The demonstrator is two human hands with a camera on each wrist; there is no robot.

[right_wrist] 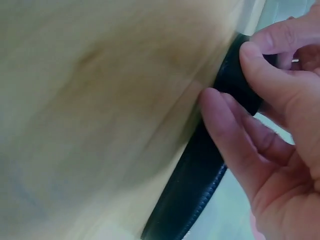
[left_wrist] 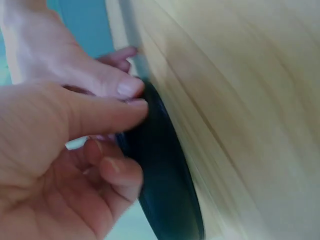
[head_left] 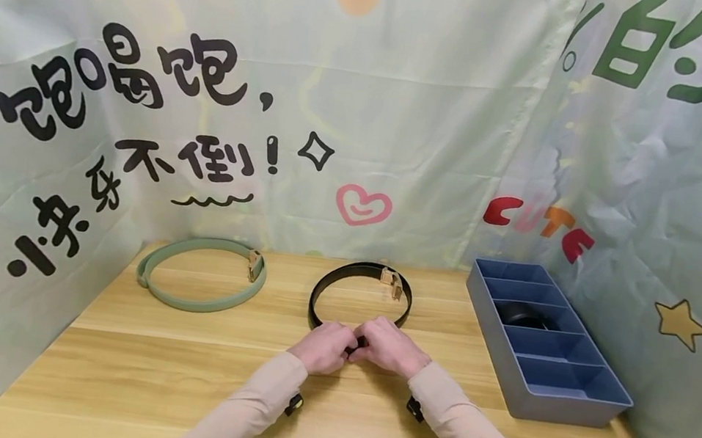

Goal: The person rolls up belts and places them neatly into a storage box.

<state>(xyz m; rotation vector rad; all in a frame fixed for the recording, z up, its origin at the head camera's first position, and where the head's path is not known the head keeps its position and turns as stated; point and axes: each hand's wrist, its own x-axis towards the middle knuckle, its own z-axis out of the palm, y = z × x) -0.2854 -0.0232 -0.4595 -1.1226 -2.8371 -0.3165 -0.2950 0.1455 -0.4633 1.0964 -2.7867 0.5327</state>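
A black belt (head_left: 317,296) is laid in a loop at the middle of the table, its gold-coloured buckle (head_left: 388,276) at the far side. At the loop's near side, my left hand (head_left: 326,347) pinches the strap between thumb and fingers. Right beside it my right hand (head_left: 392,349) also pinches the strap, and the two hands touch or nearly touch. Close up in the left wrist view, the black strap (left_wrist: 167,185) stands on its edge against the wood. Stitching runs along the strap (right_wrist: 192,190) in the right wrist view. The fingers cover part of the near side.
A green belt (head_left: 200,305) with a gold-coloured buckle lies looped at the left. To the right stands a blue-grey divided box (head_left: 565,410); a black coiled thing (head_left: 521,315) sits in its middle compartment. Printed cloth (head_left: 403,130) hangs behind and along both sides of the wooden table (head_left: 159,364).
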